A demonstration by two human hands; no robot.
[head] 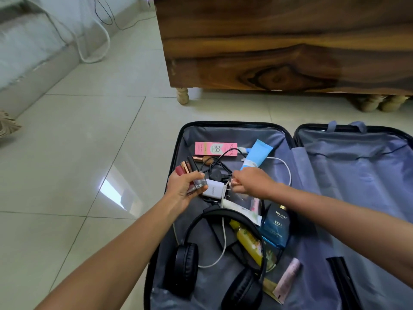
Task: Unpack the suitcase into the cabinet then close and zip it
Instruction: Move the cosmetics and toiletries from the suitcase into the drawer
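Over the open suitcase (223, 287) on the floor tiles, your left hand (185, 191) grips several lipstick tubes (186, 170) at its left rim. Right of that, your right hand (248, 182) pinches another small cosmetic (234, 181) above the white charger (212, 190). Add it to the bunch, avoiding the cables, before reaching for the wooden cabinet (279, 48) beyond the suitcase.

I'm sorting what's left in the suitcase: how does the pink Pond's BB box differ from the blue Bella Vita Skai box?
The pink BB box is long and slim; the blue Skai box is broader and squarer. The pink box lies near the far end of the suitcase, with a black cable across it; the blue box sits nearer the middle, beside a yellow bottle. Both are printed cartons lying flat in the same half, and neither hand touches them.
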